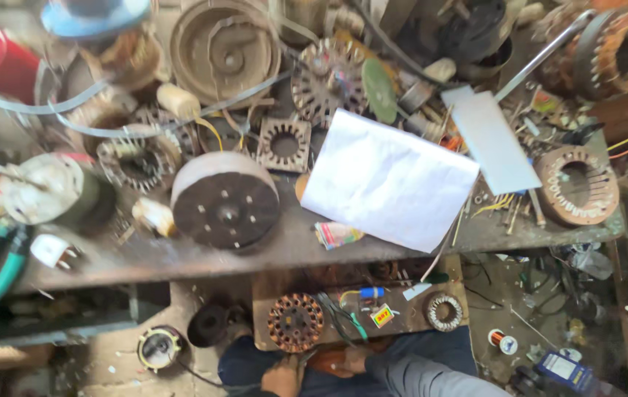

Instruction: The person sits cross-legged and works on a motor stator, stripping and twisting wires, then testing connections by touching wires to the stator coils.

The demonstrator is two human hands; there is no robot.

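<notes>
my left hand [282, 375] sits at 6 o'clock of the copper-wound stator [295, 322], fingers curled; whether they grip anything, i cannot tell. my right hand [343, 360] lies at 4 o'clock of the stator, fingers closed around a dark object too blurred to identify. the stator rests on the small board [402, 309], near its front edge. risk: a nudge from either hand could tip the stator off the board; loose green wires [343, 317] at its 3 o'clock may snag my fingers
</notes>
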